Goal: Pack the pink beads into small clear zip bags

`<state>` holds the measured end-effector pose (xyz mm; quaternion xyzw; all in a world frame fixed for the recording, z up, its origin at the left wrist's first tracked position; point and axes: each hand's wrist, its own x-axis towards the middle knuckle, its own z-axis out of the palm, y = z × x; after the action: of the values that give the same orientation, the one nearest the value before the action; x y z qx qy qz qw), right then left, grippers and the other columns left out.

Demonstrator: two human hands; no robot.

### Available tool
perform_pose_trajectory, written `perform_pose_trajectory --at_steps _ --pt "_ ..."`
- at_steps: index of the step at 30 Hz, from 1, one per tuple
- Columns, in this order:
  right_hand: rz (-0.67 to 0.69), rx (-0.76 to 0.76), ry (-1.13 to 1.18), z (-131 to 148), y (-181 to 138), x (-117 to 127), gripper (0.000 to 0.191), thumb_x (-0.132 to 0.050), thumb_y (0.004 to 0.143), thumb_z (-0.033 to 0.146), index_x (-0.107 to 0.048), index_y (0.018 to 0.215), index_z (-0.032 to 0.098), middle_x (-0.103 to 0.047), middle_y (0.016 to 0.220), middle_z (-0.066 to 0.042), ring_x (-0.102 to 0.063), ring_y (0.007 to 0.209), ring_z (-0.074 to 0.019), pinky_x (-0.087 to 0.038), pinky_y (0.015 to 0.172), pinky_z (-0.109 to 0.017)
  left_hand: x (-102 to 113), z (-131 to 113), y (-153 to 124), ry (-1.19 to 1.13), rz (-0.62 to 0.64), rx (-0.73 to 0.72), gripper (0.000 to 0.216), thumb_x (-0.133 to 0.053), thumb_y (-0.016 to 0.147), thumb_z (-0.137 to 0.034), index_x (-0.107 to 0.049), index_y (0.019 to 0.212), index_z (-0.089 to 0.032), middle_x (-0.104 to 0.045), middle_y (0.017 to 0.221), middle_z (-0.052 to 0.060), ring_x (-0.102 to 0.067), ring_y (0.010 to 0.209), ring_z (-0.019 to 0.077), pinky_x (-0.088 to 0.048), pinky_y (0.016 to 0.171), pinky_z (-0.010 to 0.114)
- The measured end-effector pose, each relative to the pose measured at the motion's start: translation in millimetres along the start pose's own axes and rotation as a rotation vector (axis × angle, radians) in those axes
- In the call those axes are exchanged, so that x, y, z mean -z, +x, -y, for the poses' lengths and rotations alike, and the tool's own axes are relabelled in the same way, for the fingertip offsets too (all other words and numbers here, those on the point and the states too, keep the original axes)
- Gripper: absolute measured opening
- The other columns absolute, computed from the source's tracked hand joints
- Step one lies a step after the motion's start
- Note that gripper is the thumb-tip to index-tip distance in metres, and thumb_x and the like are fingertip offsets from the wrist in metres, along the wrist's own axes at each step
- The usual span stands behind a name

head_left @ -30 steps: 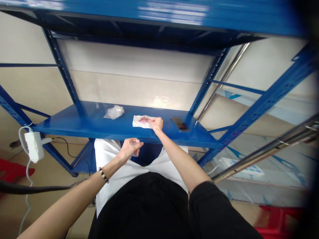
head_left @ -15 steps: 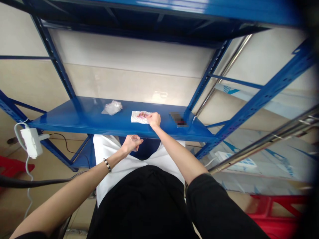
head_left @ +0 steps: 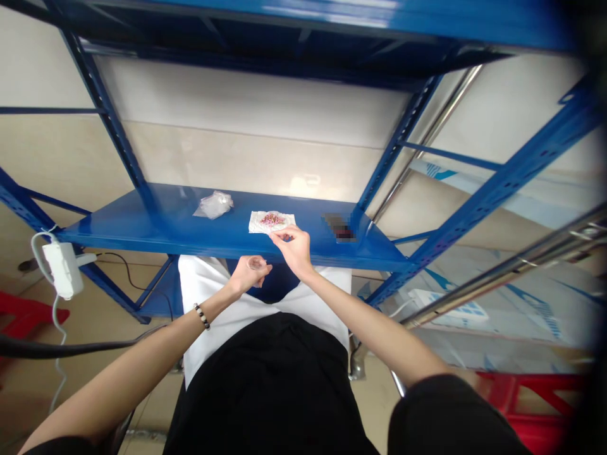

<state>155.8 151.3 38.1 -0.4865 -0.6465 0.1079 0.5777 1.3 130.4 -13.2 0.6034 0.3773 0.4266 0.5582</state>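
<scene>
A white tissue [head_left: 271, 222] lies on the blue metal shelf [head_left: 156, 230], with a small heap of pink beads [head_left: 272, 218] on it. My right hand [head_left: 293, 249] hovers just in front of the tissue, thumb and fingertips pinched on something too small to name. My left hand [head_left: 250, 272] is below the shelf's front edge, fingers curled around a small clear thing [head_left: 256, 263] that I cannot identify. A beaded bracelet [head_left: 202, 315] is on my left wrist.
A crumpled clear plastic bag [head_left: 214, 204] lies on the shelf to the left of the tissue, and a dark blurred object [head_left: 338, 227] to the right. Blue uprights [head_left: 116, 139] frame the shelf. A white power adapter [head_left: 61, 268] hangs at the left. Red stools [head_left: 531, 404] stand on the floor.
My right hand has drawn back from the beads on the tissue toward me and toward my left hand, fingers pinched. My left hand has stayed in place.
</scene>
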Motion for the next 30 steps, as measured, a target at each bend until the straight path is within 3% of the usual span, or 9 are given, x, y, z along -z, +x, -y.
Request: perform_pose_trajectory --at_steps 4,7,13,24,30 --pt "0.137 -0.076 0.124 26.5 -61.0 22.3 0.016 -0.070 0.080 0.033 -0.077 0.078 0.019 -0.064 0.070 -0.003 -0.053 0.067 -0.0152 -0.041 0.062 -0.027 -13.7 0.2 -18.5 0.020 0.111 -0.053 0.026 -0.072 0.072 -0.029 -0.053 0.059 -0.016 -0.053 0.042 -0.002 -0.045 0.035 0.0081 -0.035 0.040 0.020" --pt "0.243 -0.122 0.166 28.5 -79.6 29.7 0.016 -0.068 0.082 0.031 -0.077 0.078 0.019 -0.063 0.069 -0.003 -0.053 0.067 -0.0155 -0.040 0.062 -0.028 -23.2 3.0 -28.3 0.010 0.198 -0.032 0.015 -0.069 0.072 -0.023 -0.059 0.064 -0.014 -0.053 0.043 -0.002 -0.046 0.038 0.0085 -0.035 0.041 0.020" --pt "0.319 -0.045 0.163 27.5 -71.5 26.2 0.009 -0.072 0.078 0.026 -0.075 0.072 0.020 -0.061 0.068 -0.002 -0.054 0.072 -0.0167 -0.040 0.064 -0.029 -22.3 3.1 -22.5 -0.043 0.235 -0.010 0.010 -0.064 0.071 -0.019 -0.058 0.067 -0.014 -0.053 0.045 -0.004 -0.048 0.041 0.0086 -0.038 0.045 0.020" --pt "0.384 0.004 0.141 35.3 -73.9 33.9 0.017 -0.070 0.081 0.030 -0.073 0.068 0.019 -0.057 0.063 -0.001 -0.053 0.069 -0.0156 -0.041 0.069 -0.029 -21.2 -4.0 -34.4 -0.010 0.204 -0.050 0.019 -0.068 0.072 -0.027 -0.055 0.065 -0.015 -0.052 0.043 -0.004 -0.046 0.038 0.0081 -0.034 0.043 0.020" --pt "0.263 -0.104 0.182 20.0 -61.1 33.7 0.021 -0.069 0.081 0.036 -0.074 0.070 0.019 -0.060 0.066 -0.001 -0.051 0.065 -0.0146 -0.040 0.063 -0.028 -23.2 -7.4 -25.5 -0.324 0.155 0.124 0.033 -0.072 0.074 -0.041 -0.053 0.065 -0.016 -0.049 0.045 -0.003 -0.048 0.041 0.0105 -0.038 0.043 0.023"
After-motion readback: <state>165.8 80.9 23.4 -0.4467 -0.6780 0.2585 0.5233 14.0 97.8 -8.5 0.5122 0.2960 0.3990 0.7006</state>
